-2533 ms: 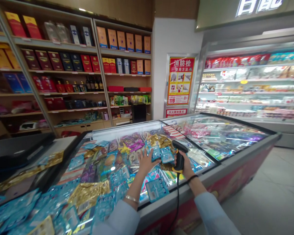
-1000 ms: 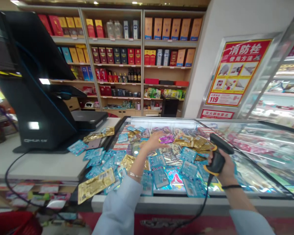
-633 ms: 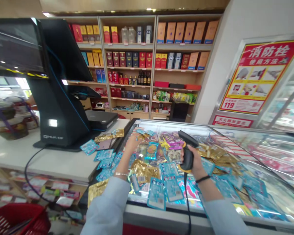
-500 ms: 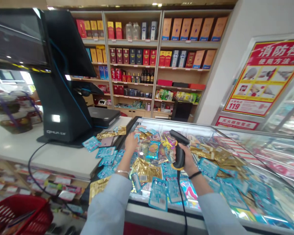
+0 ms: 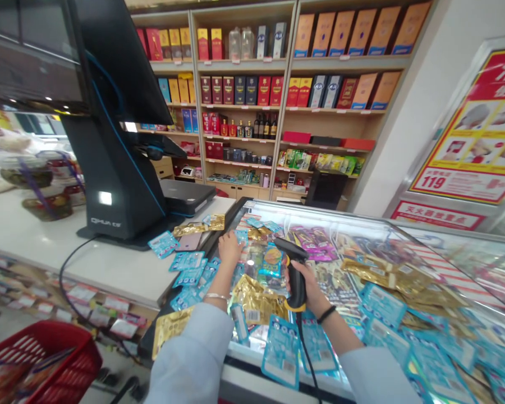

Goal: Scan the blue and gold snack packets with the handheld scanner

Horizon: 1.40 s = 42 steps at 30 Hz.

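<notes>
My right hand is wrapped round the grip of a black barcode scanner with yellow trim. Its head points left, towards my left hand, and its cable hangs down over the counter's front edge. My left hand is closed at the edge of a small blue snack packet, its fingertips partly hidden. Between the hands lie another blue packet with a round picture and a crumpled gold packet. Flat blue packets lie on the glass nearer to me.
A black checkout terminal stands on the white counter at left. More gold packets and blue packets cover the glass at right. A red basket is at lower left. Shelves of boxes stand behind.
The scanner in my right hand has moved left, closer to my left hand. My left hand stays by the small blue packet. The view has turned slightly.
</notes>
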Available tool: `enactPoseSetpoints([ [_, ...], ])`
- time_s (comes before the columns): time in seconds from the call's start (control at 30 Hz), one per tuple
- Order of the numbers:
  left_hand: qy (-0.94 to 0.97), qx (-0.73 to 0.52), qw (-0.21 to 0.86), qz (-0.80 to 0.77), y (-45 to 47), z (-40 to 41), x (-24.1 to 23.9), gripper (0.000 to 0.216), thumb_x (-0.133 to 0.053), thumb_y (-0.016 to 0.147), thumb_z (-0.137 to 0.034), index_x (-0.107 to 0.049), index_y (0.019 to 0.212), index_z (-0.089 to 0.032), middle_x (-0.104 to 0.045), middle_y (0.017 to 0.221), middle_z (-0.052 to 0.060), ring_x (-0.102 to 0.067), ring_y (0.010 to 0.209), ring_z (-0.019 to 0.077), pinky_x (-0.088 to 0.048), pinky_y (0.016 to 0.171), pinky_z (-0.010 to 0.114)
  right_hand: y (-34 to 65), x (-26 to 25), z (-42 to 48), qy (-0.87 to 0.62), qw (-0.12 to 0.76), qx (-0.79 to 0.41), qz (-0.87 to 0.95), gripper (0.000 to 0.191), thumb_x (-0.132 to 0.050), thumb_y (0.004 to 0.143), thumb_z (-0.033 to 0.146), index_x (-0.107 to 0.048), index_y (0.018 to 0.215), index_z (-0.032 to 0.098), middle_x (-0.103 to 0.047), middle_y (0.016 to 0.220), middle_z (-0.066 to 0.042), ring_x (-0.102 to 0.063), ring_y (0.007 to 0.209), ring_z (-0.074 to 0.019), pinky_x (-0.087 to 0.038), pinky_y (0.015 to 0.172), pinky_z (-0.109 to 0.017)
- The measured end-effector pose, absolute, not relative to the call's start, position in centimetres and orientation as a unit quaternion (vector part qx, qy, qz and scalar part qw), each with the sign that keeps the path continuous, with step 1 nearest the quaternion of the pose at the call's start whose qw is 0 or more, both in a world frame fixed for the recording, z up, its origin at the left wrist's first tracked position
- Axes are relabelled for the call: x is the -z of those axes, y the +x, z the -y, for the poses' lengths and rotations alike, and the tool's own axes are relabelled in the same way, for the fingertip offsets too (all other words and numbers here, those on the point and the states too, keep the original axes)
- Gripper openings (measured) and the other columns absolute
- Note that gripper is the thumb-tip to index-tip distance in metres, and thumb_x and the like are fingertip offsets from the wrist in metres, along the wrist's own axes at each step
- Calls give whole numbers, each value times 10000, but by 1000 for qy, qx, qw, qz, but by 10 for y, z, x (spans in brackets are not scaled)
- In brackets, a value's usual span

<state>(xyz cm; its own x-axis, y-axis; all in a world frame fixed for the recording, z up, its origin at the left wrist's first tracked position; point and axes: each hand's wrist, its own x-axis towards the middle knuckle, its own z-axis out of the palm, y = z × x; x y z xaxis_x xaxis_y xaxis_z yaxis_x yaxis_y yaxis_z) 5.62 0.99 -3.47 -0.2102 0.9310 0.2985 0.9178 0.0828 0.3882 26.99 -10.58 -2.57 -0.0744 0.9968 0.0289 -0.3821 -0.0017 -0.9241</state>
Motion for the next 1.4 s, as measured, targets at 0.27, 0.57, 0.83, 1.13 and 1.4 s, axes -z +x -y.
enactPoseSetpoints([
  [0.27,629,-262,48,-731,56,-17,40,569,-698,792,-324,-517,1319,-210,-596,1247,182,-544,1180,320,-416,960,406,265,31,105,-372,574,-608,402,429,-783,629,533,-606,772,168,-619,492,15,-536,328,-123,-419,306,-207],
  [0.57,603,-401,129,-678,48,-29,40,480,-780,631,-168,-691,1103,-160,-633,1086,102,-649,1014,248,-488,950,363,264,29,110,-358,580,-605,411,386,-760,671,509,-602,793,179,-630,514,15,-551,346,-128,-440,327,-217],
  [0.83,586,-525,94,-610,48,-24,23,519,-719,655,-129,-662,1169,-171,-557,1111,81,-611,1053,232,-483,996,376,259,35,112,-362,580,-587,433,419,-748,702,538,-578,870,194,-627,523,26,-554,358,-132,-445,333,-217],
  [1.13,656,-542,48,-523,63,-10,16,549,-624,762,-132,-539,1295,-233,-424,1235,87,-555,1163,233,-492,997,388,262,28,120,-356,564,-564,487,411,-754,715,565,-556,758,207,-622,535,16,-556,373,-130,-461,348,-228],
  [1.4,659,-546,29,-517,64,-6,15,547,-564,775,-100,-509,1308,-215,-405,1253,105,-526,1206,234,-470,1024,378,268,25,119,-340,567,-559,500,419,-750,710,582,-567,727,205,-605,513,9,-543,358,-136,-454,344,-245],
])
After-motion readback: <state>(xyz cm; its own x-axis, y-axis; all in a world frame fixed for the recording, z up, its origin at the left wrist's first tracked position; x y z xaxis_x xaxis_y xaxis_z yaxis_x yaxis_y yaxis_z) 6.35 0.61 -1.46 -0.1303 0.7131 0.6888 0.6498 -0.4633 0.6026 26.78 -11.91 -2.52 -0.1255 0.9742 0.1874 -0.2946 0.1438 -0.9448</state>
